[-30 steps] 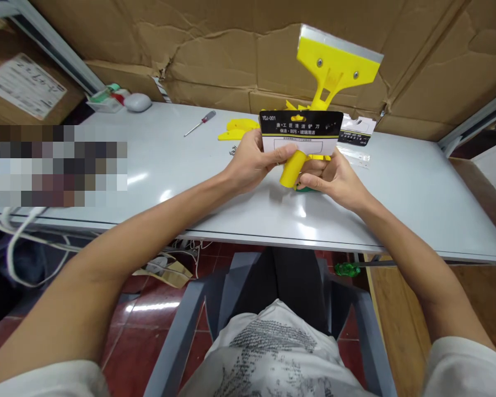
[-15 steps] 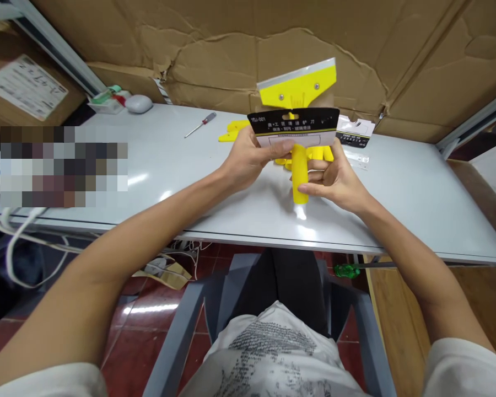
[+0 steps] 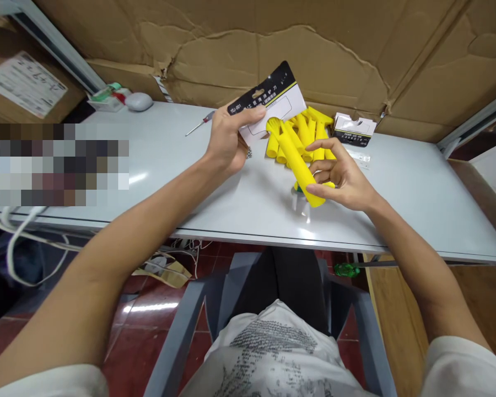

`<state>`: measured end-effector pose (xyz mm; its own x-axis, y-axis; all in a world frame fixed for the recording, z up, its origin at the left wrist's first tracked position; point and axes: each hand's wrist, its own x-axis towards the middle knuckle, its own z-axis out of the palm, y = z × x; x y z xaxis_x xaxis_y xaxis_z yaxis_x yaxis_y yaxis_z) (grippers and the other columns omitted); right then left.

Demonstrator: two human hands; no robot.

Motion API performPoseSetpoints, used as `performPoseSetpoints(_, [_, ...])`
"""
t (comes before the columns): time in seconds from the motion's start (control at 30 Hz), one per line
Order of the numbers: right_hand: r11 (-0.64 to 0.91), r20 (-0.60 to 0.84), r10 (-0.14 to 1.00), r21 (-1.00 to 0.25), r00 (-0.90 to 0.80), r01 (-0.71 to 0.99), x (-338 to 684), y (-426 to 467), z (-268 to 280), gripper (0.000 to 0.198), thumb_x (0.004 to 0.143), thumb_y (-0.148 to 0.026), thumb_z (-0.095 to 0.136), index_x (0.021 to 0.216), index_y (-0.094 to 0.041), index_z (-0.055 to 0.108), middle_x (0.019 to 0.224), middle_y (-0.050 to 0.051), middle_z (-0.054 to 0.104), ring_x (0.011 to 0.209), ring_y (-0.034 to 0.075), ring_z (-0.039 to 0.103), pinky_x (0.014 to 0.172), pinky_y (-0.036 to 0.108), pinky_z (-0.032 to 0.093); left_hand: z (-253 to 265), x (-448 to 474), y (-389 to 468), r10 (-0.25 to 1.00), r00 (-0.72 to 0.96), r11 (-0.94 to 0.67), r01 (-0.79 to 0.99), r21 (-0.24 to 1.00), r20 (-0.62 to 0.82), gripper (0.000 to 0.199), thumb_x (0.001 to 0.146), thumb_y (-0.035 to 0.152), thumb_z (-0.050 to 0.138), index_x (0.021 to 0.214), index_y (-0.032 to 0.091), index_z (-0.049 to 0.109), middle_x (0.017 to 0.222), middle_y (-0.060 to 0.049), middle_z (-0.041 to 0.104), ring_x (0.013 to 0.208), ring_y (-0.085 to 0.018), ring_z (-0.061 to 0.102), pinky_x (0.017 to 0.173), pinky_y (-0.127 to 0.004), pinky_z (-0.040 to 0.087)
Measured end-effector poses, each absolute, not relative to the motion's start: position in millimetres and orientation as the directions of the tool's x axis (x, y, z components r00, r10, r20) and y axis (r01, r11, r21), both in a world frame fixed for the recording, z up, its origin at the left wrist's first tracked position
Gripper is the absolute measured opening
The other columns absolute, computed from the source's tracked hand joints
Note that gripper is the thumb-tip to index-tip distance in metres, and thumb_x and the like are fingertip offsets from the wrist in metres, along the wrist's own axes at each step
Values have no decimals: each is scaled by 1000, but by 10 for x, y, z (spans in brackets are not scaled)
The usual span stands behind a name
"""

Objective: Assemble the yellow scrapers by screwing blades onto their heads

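Observation:
My left hand (image 3: 227, 135) pinches a black-and-white printed packaging card (image 3: 287, 102), thumb across its front. A yellow scraper (image 3: 300, 162) passes through the card, its handle slanting down to the right. The scraper's blade end is hidden behind the card and my left hand. Around the lower end of that handle my right hand (image 3: 343, 179) is closed, thumb below and fingers curled behind. Just beyond lies a pile of yellow scraper handles (image 3: 312, 129). Some small metal screws (image 3: 249, 153) show beside my left hand.
Folded printed cards (image 3: 353, 129) stand at the right of the pile, near a clear strip (image 3: 361, 160). A screwdriver (image 3: 196, 125) lies behind my left hand. Farther left are a grey rounded object (image 3: 139, 102) and a small box (image 3: 109, 98). Cardboard (image 3: 231, 60) lines the back.
The scraper and card have turned from nearly upright to a leftward tilt. The blade, visible above the card before, is now hidden. My left hand has shifted left.

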<state>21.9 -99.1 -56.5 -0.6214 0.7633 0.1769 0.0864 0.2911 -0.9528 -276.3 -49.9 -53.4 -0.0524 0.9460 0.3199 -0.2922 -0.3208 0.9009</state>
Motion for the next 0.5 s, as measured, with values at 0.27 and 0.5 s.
performPoseSetpoints(0.27, [434, 315, 775, -895, -547, 100, 211, -1031, -621, 80, 99, -74, 102, 165, -40, 70, 148, 5, 79, 102, 26, 91, 98, 50, 83, -622, -2458, -774, 957, 127, -218, -274, 937, 260, 54, 67, 55, 121, 93, 24, 86, 102, -3, 84, 101, -28, 82, 86, -40, 67])
performPoseSetpoints(0.5, [494, 386, 840, -835, -381, 243, 241, -950, -423, 76, 97, -74, 97, 163, -38, 83, 139, 6, 86, 115, 33, 83, 98, 56, 84, -632, -2451, -760, 957, 161, -182, -320, 930, 242, 24, 78, 38, 109, 93, 24, 95, 104, -2, 88, 94, -19, 81, 79, -28, 69])
